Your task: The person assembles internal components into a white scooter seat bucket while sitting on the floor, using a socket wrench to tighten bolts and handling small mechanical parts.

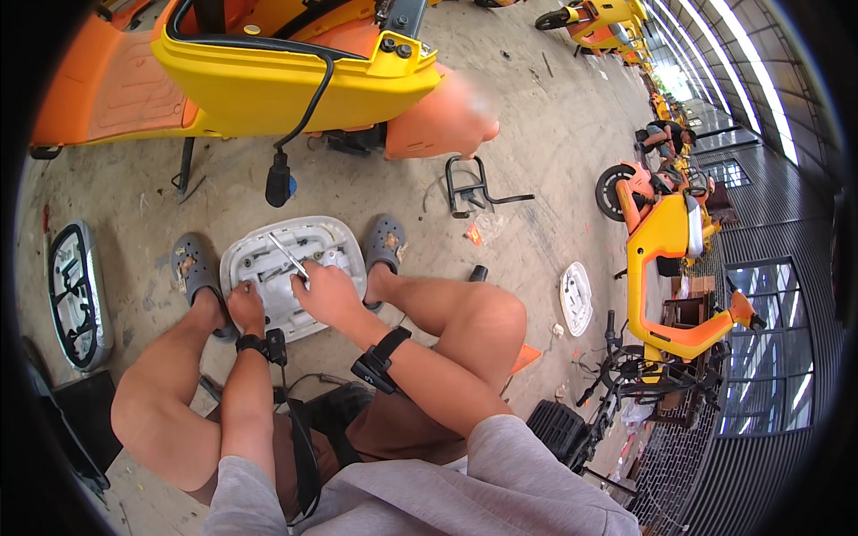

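Gripping metallic rod [286, 253], right hand [326, 293]; left hand [246, 306] curled, grip unclear, over moulded shell [327, 239]

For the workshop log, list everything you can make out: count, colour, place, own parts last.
Floor: one, grey-brown, throughout
Large shell: one, white, left of centre
Rod-like tool: one, silver, over the large shell
Near scooter: one, yellow and orange, upper left
Cable plug: one, black, beside the near scooter
Oval part: one, white and black, far left
Tube frame: one, black, upper centre
Small shell: one, white, right of centre
Other scooters: several, yellow and orange, right
Clogs: two, grey, flanking the large shell
Wristbands: two, black, lower centre
Left hand: one, bare, over the large shell's left side
Right hand: one, bare, holding the tool
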The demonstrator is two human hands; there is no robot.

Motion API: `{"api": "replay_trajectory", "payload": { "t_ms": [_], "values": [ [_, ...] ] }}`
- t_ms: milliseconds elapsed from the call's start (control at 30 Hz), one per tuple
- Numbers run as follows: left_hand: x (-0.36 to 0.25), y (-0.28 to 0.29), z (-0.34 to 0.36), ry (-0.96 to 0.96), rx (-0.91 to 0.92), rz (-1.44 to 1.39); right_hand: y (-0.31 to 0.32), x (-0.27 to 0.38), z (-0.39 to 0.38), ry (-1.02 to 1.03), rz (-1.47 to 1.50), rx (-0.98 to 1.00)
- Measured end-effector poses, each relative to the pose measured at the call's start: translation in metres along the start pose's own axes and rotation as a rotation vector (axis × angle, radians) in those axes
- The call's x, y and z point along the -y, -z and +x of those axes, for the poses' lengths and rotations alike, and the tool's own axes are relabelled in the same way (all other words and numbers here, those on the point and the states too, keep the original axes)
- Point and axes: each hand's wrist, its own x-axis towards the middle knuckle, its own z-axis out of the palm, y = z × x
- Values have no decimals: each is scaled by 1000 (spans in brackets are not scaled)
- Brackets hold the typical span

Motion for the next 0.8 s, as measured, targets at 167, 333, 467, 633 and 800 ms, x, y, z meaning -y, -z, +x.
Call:
{"api": "replay_trajectory", "payload": {
  "t_ms": [167,333,467,633,800],
  "values": [
    [6,-1,0,-24,-23,-28,-1,4,-3,7,6,14],
    [-15,15,-5,140,56,-128,0,-1,-6,-12,-3,-3],
    [-15,8,-3,40,-8,-50,2,-4,-1,-8,-4,2],
    [-24,15,-2,-52,-6,50,0,-5,6,-3,-41,-2],
    [46,-10,-9,-73,-152,497,-10,20,6,2,-22,171]
  ]
}}
